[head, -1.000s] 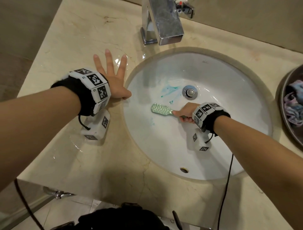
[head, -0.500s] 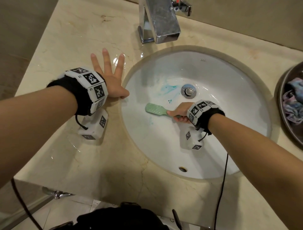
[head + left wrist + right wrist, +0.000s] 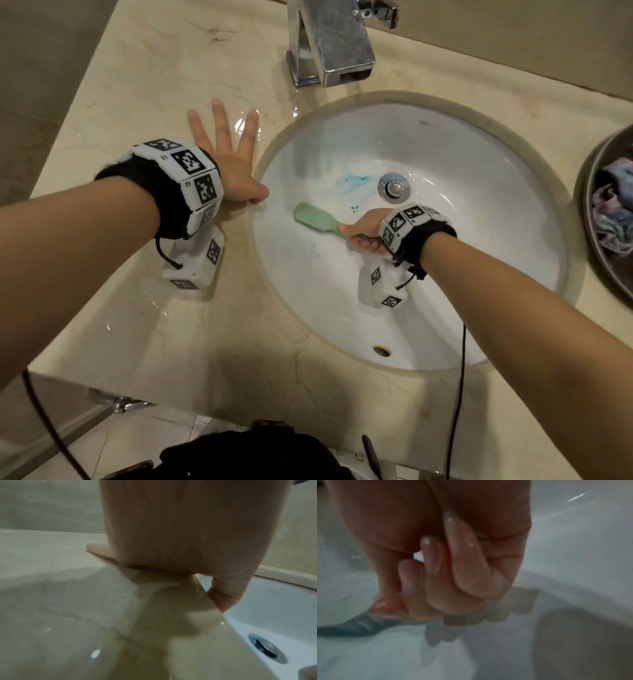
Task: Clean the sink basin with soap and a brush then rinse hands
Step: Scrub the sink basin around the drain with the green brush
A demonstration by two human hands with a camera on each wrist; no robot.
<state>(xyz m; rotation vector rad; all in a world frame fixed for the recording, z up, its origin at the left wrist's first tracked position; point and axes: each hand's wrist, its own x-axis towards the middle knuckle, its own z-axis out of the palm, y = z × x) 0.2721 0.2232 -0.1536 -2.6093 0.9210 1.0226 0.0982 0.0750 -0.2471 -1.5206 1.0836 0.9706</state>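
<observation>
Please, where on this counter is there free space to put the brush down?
Bare counter lies in front of the basin, and more behind the left hand, left of the faucet. It is crowded at right, where a bowl meets the rim.

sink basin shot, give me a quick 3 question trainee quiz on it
1. True or false: the left hand rests flat on the countertop beside the sink basin.
2. What does the right hand grip? A) sponge B) green brush C) cloth
3. What colour are the soap smears near the drain?

Key: 1 true; 2 B; 3 blue-green.
</observation>
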